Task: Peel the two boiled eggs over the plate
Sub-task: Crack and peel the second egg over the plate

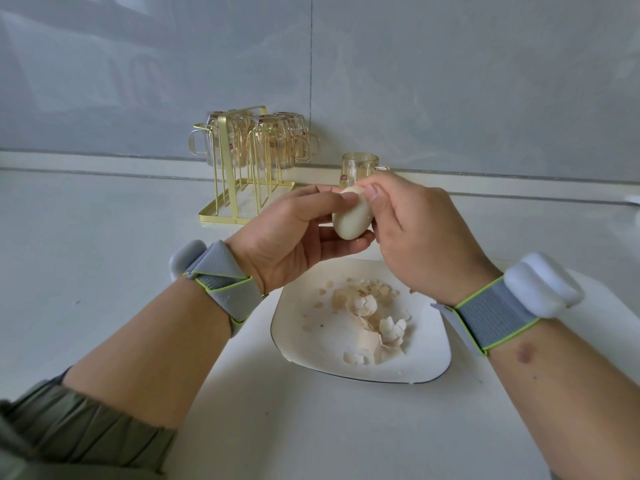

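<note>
- Both hands work above the plate (pixel 429 367): left hand (pixel 287 244) cradles the egg (pixel 351 218) with fingers curled round its lower side; right hand (pixel 415 233) pinches at the top end with thumb and fingertips, seemingly on a last bit of shell.
- Egg looks almost bare — smooth, pale, probably slick and soft, so a light, wide cradle suits it better than a squeeze.
- Shell fragments (pixel 374 320) lie heaped on the plate directly below — brittle and light.
- No second egg is in view.
- Farther back stand a glass mug (pixel 358 166) and a gold rack of glasses (pixel 242 161).
</note>
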Available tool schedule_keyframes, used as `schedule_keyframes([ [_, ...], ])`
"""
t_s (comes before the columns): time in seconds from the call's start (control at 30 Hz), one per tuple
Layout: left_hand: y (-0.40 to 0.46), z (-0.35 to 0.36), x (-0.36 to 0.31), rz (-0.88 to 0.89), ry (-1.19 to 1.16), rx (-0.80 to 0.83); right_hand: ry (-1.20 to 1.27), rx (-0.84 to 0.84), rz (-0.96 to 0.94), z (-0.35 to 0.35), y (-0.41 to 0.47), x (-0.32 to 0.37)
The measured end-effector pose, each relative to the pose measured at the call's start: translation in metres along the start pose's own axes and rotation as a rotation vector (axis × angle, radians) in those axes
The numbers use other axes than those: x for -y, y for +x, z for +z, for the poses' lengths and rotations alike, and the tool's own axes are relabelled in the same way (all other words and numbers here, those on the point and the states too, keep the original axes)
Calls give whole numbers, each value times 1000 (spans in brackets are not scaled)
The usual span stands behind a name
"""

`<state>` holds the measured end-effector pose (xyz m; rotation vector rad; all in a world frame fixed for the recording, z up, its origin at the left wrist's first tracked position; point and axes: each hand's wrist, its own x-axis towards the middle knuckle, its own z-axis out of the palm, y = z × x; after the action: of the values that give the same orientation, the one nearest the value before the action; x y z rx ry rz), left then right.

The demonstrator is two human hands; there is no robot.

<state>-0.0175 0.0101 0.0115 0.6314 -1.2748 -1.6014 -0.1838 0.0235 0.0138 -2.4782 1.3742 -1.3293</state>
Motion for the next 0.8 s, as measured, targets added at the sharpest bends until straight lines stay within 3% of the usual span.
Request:
schedule_keyframes([
  [0.27,0,-1,0,9,-5,27,29,-26,18,-1,0,1],
  [0.5,-2,4,-3,-49,-128,-85,-37,-65,86,-4,3,0],
  [0.8,-2,1,-5,-65,-85,-35,-121,-126,220,-7,5,-1],
])
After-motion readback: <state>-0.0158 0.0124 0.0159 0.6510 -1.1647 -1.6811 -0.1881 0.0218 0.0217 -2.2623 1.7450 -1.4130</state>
